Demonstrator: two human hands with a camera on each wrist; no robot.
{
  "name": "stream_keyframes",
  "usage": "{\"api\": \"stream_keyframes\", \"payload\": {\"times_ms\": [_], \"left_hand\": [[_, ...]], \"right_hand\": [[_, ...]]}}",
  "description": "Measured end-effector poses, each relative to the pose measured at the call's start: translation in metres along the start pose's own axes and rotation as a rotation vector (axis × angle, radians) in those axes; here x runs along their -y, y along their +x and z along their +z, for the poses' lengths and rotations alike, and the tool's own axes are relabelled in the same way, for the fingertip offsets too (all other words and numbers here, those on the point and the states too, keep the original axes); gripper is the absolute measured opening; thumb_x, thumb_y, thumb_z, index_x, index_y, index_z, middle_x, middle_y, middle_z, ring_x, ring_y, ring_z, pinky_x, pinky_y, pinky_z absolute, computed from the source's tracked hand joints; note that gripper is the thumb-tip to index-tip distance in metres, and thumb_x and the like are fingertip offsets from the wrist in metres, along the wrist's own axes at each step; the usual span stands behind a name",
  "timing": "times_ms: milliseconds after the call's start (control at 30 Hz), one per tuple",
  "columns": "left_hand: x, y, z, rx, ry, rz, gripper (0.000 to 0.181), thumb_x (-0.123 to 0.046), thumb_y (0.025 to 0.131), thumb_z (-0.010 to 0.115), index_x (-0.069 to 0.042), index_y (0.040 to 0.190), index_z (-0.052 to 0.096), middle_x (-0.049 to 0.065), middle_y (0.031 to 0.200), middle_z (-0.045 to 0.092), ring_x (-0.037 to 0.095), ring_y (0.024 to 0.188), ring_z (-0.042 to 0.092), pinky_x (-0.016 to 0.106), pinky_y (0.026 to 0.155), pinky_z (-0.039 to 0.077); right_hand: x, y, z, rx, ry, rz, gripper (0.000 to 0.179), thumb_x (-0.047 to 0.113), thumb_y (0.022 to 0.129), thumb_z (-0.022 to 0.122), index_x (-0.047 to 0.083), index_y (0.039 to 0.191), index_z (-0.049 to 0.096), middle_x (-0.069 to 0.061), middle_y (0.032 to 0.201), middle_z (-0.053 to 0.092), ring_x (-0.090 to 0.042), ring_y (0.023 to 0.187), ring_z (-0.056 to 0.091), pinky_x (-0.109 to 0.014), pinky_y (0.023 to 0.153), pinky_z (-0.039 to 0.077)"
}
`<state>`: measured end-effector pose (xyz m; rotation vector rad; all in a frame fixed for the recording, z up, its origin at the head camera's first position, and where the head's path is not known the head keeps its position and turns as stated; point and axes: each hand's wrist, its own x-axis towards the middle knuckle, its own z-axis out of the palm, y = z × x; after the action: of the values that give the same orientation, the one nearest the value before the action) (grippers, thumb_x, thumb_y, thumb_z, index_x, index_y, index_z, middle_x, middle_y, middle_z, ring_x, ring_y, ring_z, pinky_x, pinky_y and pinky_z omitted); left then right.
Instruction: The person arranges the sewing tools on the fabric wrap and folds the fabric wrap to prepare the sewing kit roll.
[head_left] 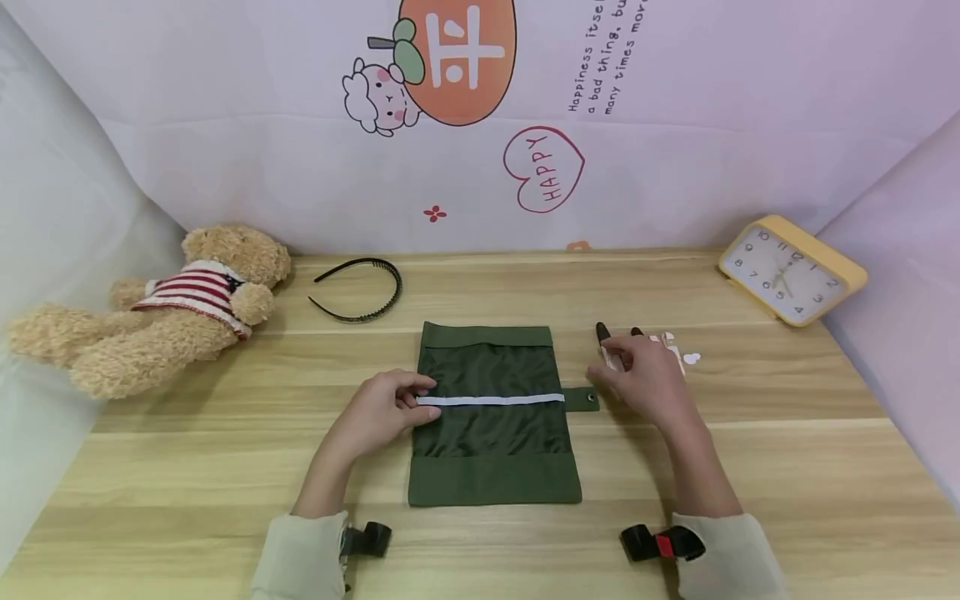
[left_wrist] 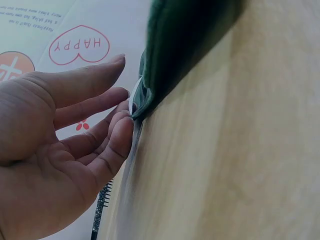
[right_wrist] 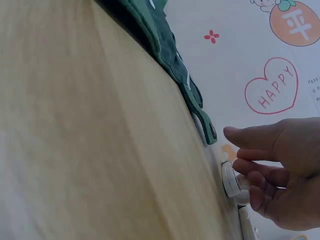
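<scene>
Left grip (head_left: 386,407) touches pouch (head_left: 491,479), right grip (head_left: 651,379) part-hides small items (head_left: 603,332); both apart. Bear (head_left: 191,304), hairband (head_left: 397,287), clock (head_left: 783,271) around. Backdrop (head_left: 262,142): "HAPPY".

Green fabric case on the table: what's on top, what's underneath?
A white band crosses the middle of the green fabric case; the left hand touches its left edge. The wooden table shows around it, but whatever lies beneath is covered.

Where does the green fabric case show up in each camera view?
Head: the green fabric case lies flat, just below the picture's centre.
Left wrist: top edge, around and right of centre, seen edge-on.
Right wrist: upper middle, slanting down towards the right.
Shared landmark: the red HAPPY heart on the backdrop.
</scene>
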<state>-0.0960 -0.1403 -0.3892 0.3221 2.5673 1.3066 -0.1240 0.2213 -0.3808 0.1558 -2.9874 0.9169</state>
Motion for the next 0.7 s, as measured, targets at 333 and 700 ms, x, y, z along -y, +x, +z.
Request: {"api": "stream_keyframes", "payload": {"times_ms": [333, 700], "left_hand": [[0.001, 0.001, 0.0, 0.016, 0.002, -0.001, 0.034, -0.009, 0.089, 0.079, 0.002, 0.12, 0.071, 0.005, 0.101, 0.068, 0.016, 0.082, 0.058, 0.033, 0.073, 0.051], [0.002, 0.001, 0.0, 0.011, 0.0, -0.011, 0.032, -0.008, 0.09, 0.078, 0.003, 0.119, 0.071, 0.005, 0.099, 0.067, 0.016, 0.082, 0.058, 0.034, 0.074, 0.05]], "right_hand": [[-0.005, 0.0, -0.002, -0.018, 0.031, 0.036, 0.043, 0.02, 0.089, 0.08, -0.004, 0.122, 0.069, -0.017, 0.099, 0.065, -0.031, 0.089, 0.056, -0.042, 0.074, 0.045], [-0.018, 0.001, -0.009, -0.082, 0.091, 0.096, 0.044, 0.005, 0.089, 0.076, -0.012, 0.127, 0.06, -0.021, 0.102, 0.062, -0.032, 0.091, 0.06, -0.042, 0.079, 0.049]]}}
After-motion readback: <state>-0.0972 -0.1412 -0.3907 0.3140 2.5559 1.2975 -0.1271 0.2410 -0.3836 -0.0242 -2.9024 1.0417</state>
